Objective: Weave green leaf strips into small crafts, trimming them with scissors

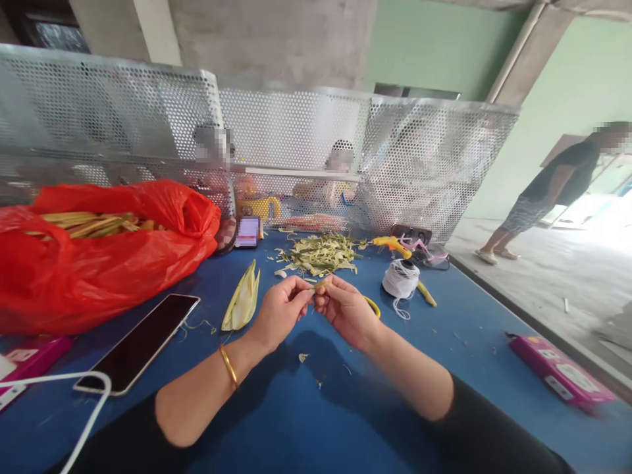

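Note:
My left hand and my right hand meet in the middle above the blue table, thumbs and fingertips pinched together. Between them is a small yellow-green plant strip, mostly hidden by the fingers. Just beyond the fingertips lies a loose pile of shredded plant strips. To the left of my left hand rests a bundle of pale green husk leaves. A spool of white string stands to the right of my right hand, its loose end trailing on the table. A yellow curved thing shows partly behind that hand.
A red plastic bag of yellowish stalks fills the left side. A large phone, a small phone, a yellow-handled tool and a purple box lie around. A perforated metal screen borders the back; a person stands right.

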The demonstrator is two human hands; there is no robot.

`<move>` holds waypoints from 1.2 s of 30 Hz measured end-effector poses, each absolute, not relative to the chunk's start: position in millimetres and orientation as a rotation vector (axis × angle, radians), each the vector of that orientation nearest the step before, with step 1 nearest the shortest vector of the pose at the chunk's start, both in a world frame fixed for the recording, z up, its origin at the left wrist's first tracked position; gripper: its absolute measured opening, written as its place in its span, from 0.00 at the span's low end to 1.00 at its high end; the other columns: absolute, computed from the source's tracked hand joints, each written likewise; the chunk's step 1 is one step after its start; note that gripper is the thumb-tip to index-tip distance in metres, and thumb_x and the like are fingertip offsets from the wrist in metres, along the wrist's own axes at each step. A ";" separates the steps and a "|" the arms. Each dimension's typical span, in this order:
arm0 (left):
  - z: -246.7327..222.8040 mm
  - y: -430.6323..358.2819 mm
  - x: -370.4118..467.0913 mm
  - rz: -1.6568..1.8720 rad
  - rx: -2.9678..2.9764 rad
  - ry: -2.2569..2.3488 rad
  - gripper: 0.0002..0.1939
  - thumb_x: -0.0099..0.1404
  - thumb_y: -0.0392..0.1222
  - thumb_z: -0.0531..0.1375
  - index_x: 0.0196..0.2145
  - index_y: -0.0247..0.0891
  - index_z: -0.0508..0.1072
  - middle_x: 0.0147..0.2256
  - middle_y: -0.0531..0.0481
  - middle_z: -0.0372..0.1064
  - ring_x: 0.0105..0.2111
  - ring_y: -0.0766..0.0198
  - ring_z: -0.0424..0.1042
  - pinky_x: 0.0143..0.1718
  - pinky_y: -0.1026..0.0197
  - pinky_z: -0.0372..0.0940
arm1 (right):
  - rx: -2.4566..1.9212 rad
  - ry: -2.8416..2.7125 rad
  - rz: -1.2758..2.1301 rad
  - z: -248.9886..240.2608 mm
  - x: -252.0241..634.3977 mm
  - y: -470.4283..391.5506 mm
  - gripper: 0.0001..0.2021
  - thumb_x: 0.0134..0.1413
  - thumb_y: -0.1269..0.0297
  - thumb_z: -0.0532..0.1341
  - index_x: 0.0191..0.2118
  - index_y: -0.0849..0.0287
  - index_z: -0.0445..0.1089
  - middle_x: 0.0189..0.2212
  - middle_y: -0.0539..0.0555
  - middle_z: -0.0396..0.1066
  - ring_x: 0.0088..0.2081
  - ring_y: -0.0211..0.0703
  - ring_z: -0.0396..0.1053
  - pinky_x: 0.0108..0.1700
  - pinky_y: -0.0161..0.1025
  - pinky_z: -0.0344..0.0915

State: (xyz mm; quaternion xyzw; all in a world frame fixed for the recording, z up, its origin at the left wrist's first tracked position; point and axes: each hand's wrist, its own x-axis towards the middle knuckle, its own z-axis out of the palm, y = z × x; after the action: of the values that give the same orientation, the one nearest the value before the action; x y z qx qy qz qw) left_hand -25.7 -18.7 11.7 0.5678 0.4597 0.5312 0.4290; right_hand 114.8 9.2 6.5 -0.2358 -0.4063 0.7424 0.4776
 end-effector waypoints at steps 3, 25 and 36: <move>7.9 -20.1 -23.1 1.374 1.457 1.274 0.08 0.57 0.45 0.57 0.26 0.38 0.69 0.17 0.58 0.60 0.18 0.69 0.60 0.21 0.66 0.55 | -0.597 -0.925 1.797 0.4 111.3 6.8 0.12 0.44 0.65 0.70 0.25 0.60 0.66 0.24 0.48 0.67 0.25 0.32 0.65 0.30 0.31 0.65; 15.3 -13.5 -36.3 1.173 1.761 1.634 0.05 0.57 0.36 0.57 0.25 0.40 0.72 0.20 0.54 0.69 0.21 0.64 0.66 0.26 0.63 0.57 | -0.858 -1.979 0.427 11.9 118.8 -3.8 0.09 0.56 0.67 0.56 0.25 0.56 0.62 0.32 0.53 0.63 0.34 0.43 0.62 0.36 0.40 0.59; 15.1 -14.6 -31.8 0.958 1.447 1.084 0.02 0.55 0.35 0.60 0.25 0.36 0.70 0.20 0.56 0.66 0.18 0.71 0.63 0.23 0.66 0.59 | -1.012 -1.880 1.014 8.4 138.0 34.2 0.12 0.48 0.58 0.60 0.21 0.58 0.61 0.20 0.46 0.58 0.25 0.36 0.55 0.30 0.36 0.54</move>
State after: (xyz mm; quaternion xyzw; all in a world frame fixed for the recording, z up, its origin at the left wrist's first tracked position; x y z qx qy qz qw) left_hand -31.8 -14.6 15.1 0.6036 0.4523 0.3996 0.5210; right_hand 138.0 34.2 8.4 -0.3962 -0.7360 0.3968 0.3792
